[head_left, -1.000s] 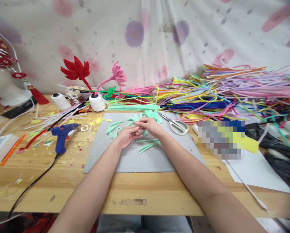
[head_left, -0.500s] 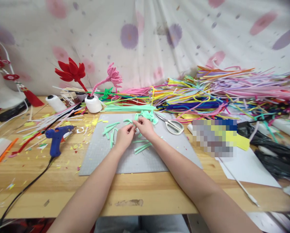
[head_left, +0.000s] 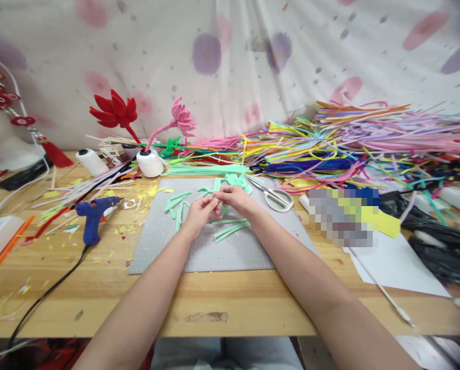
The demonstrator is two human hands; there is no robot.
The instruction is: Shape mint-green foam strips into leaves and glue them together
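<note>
Over the grey cutting mat (head_left: 168, 246), my left hand (head_left: 201, 215) and my right hand (head_left: 235, 199) meet with their fingertips pinched together. Between them is a short mint-green pipe cleaner piece (head_left: 225, 210), mostly hidden by the fingers. Several cut mint-green pipe cleaner strips (head_left: 232, 231) lie under and right of the hands, and more bent pieces (head_left: 179, 215) lie to the left. Just beyond my right hand sits a cluster of looped mint-green pipe cleaners (head_left: 235, 180). Scissors (head_left: 276, 199) with pale handles rest at the mat's right upper part.
Left of the mat lies a blue glue gun (head_left: 93, 218) with its black cord. A red flower (head_left: 114, 109) and a pink flower (head_left: 183, 118) rise from a white thread spool (head_left: 150, 163). Heaped colourful pipe cleaners (head_left: 368, 133) line the back. White paper (head_left: 403, 272) lies at right.
The camera view has shifted slightly. My fingers have moved a little around the small piece, the left fingertips now sitting slightly lower than the right ones. Both hands stay together.
</note>
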